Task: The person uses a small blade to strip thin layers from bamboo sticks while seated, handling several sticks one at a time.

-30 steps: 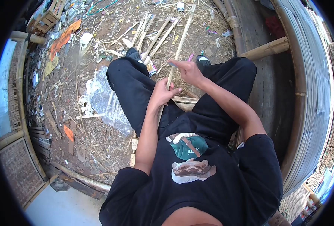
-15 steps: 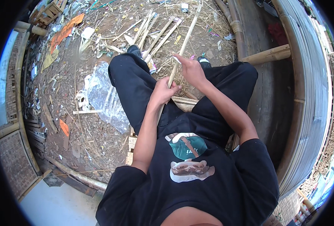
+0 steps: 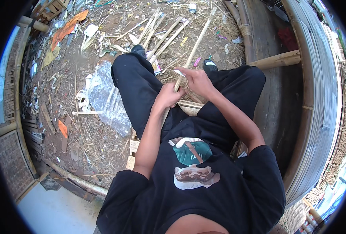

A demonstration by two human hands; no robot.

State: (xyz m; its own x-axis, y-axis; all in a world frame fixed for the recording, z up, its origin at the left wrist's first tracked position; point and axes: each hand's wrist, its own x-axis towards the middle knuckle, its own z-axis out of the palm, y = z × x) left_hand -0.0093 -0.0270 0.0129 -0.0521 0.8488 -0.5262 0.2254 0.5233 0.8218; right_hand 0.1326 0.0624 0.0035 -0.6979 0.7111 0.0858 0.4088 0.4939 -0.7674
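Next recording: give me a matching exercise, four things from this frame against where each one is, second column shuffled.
Things:
1. bamboo strip
2. clear plastic sheet
3. orange scrap
4. bamboo pole

Places:
A. on the ground at the upper left, near the wooden crates
B. held in the left hand and right hand, slanting up and away over the legs
C. sticking out of the curved wall on the right
D. lying on the littered ground beside the person's left leg

Pairs: 1-B, 2-D, 3-A, 4-C

Dirt ground [image 3: 103, 78] littered with straw; bamboo slats [image 3: 161, 33] lie beyond the clear plastic sheet [image 3: 106, 97], orange scrap [image 3: 66, 29] further off.
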